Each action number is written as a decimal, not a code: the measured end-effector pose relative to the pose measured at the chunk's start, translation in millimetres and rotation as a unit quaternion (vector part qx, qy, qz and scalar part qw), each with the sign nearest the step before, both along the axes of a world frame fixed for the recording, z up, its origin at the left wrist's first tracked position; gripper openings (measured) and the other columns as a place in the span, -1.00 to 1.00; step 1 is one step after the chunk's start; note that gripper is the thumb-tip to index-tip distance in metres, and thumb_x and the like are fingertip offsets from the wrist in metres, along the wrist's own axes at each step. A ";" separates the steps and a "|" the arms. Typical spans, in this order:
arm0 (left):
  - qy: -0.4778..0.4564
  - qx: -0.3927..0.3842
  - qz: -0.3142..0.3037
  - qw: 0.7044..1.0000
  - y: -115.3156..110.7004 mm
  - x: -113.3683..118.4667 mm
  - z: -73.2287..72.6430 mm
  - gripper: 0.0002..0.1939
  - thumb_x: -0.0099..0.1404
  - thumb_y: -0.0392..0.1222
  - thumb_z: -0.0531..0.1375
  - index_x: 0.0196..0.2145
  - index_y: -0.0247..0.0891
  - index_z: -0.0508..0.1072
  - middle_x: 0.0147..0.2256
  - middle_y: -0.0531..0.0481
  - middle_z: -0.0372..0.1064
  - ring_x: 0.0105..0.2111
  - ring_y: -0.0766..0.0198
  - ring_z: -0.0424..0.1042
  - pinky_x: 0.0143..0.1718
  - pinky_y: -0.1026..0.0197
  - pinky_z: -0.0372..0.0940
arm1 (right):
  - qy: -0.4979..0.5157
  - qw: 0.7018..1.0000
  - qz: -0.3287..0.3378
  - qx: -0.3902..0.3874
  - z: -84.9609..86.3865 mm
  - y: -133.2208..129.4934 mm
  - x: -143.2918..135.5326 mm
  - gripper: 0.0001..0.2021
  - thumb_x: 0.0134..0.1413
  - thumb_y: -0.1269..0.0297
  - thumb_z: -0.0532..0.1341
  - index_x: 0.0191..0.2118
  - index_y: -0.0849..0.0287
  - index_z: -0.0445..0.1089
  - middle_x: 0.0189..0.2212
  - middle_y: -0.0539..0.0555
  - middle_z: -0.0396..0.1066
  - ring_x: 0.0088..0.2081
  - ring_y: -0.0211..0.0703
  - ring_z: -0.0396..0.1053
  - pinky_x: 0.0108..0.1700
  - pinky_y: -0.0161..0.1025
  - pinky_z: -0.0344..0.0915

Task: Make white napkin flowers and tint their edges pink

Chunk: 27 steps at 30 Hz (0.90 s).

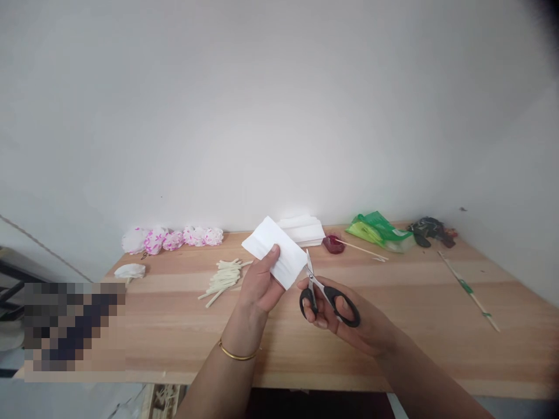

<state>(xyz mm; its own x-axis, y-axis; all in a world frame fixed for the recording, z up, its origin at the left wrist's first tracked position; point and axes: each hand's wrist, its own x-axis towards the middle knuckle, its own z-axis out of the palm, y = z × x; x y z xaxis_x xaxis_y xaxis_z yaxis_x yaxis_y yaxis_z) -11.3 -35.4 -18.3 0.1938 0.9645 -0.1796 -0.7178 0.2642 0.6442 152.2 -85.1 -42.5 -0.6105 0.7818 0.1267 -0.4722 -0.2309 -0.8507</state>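
My left hand point(262, 282) is closed on a folded white paper point(279, 251), thumb on top and fingers underneath. In my right hand point(345, 317) is a pair of scissors point(321, 285) with black handles, fingers and thumb through the loops. Its blades are parted and point up at the right corner of the paper; whether they touch it I cannot tell. Behind the paper lies a stack of white paper point(308, 230) against the wall. To the left of my left hand is a loose pile of pale, short sticks point(223, 279).
Pink-and-white bundles point(172, 238) line the back left, with a white piece point(130, 270) before them. At the back right are dark red material point(334, 244), a thin stick point(362, 250), green plastic bags point(379, 230) and a black bundle point(428, 231). A long stick with green bits point(467, 286) lies right.
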 end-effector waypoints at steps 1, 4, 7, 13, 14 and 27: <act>0.008 0.022 -0.015 1.000 -0.7 -0.4 -1.2 -0.71 0.19 -0.17 0.25 -0.17 -0.38 0.41 -0.32 -0.16 0.50 -0.39 0.19 0.49 -0.27 0.14 0.39 | 0.005 1.000 -0.004 0.000 -1.5 0.3 -0.3 -0.45 -0.03 -0.16 0.23 -0.06 0.19 0.33 -0.34 0.10 0.28 -0.38 -0.24 0.14 -0.37 -0.30 0.04; 0.018 0.097 -0.045 0.994 -3.5 -0.8 -5.5 -0.66 0.13 -0.17 0.30 -0.17 -0.39 0.41 -0.27 -0.16 0.48 -0.45 0.27 0.44 -0.31 0.17 0.36 | 0.022 1.000 -0.016 -0.003 -6.7 1.1 -1.5 -0.43 -0.02 -0.13 0.24 0.01 0.17 0.31 -0.31 0.11 0.26 -0.33 -0.21 0.14 -0.35 -0.30 0.04; 0.031 0.142 -0.077 0.986 -6.0 0.1 -10.3 -0.69 0.07 -0.27 0.33 -0.21 -0.40 0.43 -0.30 -0.12 0.46 -0.51 0.35 0.38 -0.38 0.23 0.30 | 0.025 0.999 -0.020 0.004 -10.2 1.0 -2.3 -0.43 -0.03 -0.13 0.25 0.02 0.15 0.31 -0.29 0.11 0.25 -0.30 -0.19 0.14 -0.33 -0.29 0.04; 0.049 0.124 -0.065 0.989 -3.3 -0.9 -16.9 -0.75 0.03 -0.30 0.34 -0.30 -0.40 0.43 -0.41 -0.04 0.40 -0.48 0.34 0.35 -0.42 0.25 0.26 | 0.035 0.999 -0.020 -0.014 -11.6 -1.9 -0.9 -0.43 -0.08 -0.12 0.28 0.01 0.11 0.33 -0.27 0.10 0.23 -0.25 -0.17 0.15 -0.28 -0.29 0.07; 0.049 0.121 -0.060 0.990 -2.7 -1.5 -17.3 -0.74 0.02 -0.31 0.35 -0.31 -0.39 0.43 -0.42 -0.03 0.39 -0.48 0.34 0.34 -0.44 0.27 0.24 | 0.042 0.999 -0.017 -0.022 -12.3 -2.4 -0.5 -0.43 -0.07 -0.12 0.28 0.01 0.11 0.34 -0.26 0.10 0.23 -0.25 -0.17 0.15 -0.27 -0.29 0.08; 0.038 0.116 -0.103 0.987 -11.0 0.6 -21.1 -0.74 0.06 -0.21 0.33 -0.36 -0.39 0.36 -0.50 0.00 0.32 -0.59 0.38 0.30 -0.55 0.31 0.12 | 0.043 0.997 -0.017 -0.059 -25.5 -12.9 -6.2 -0.51 -0.01 -0.08 0.25 -0.02 0.12 0.36 -0.22 0.12 0.26 -0.21 -0.15 0.17 -0.16 -0.24 0.11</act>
